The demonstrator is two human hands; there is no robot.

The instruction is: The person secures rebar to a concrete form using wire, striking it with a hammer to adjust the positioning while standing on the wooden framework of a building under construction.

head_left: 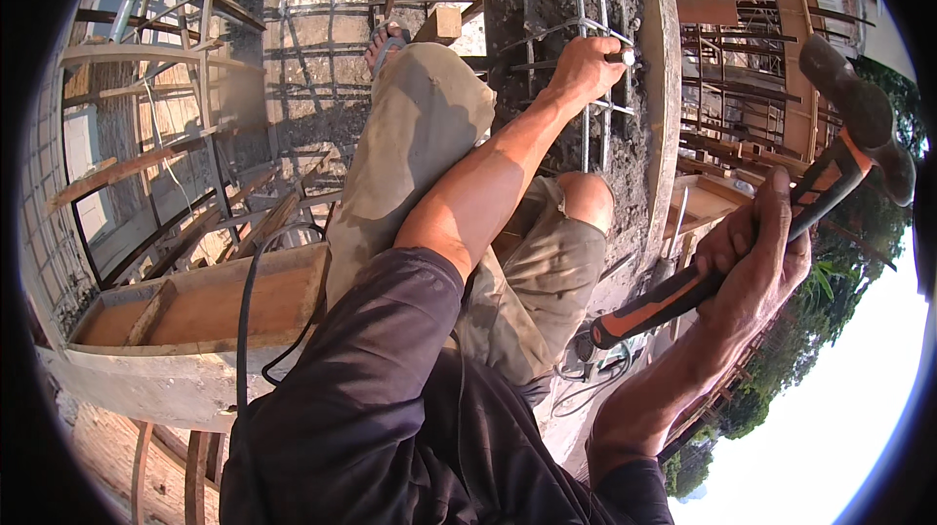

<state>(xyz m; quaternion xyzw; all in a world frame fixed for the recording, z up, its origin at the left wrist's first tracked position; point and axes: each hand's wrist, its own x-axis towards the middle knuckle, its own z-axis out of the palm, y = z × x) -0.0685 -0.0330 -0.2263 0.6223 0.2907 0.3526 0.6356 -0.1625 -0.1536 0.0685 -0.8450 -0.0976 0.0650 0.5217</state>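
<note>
My left hand [586,68] is closed around a short dark bar [619,58] with a bright round end pointing right. The rest of the bar is hidden in the fist, so I cannot tell its exact kind. Beneath that hand run steel rebars [586,140] tied into a grid over rough grey concrete [630,135]. Raised at the right, my right hand [756,257] grips a hammer [654,307] by its black and orange handle. The dark steel hammer head is up at the far right, well apart from the bar.
A concrete edge [662,86] borders the rebar on the right. Wooden formwork [210,305] lies at lower left, beside a black cable [246,315]. Beyond are timber and rebar frames [146,57] with open gaps. A power tool [589,346] with a cord rests near my knee.
</note>
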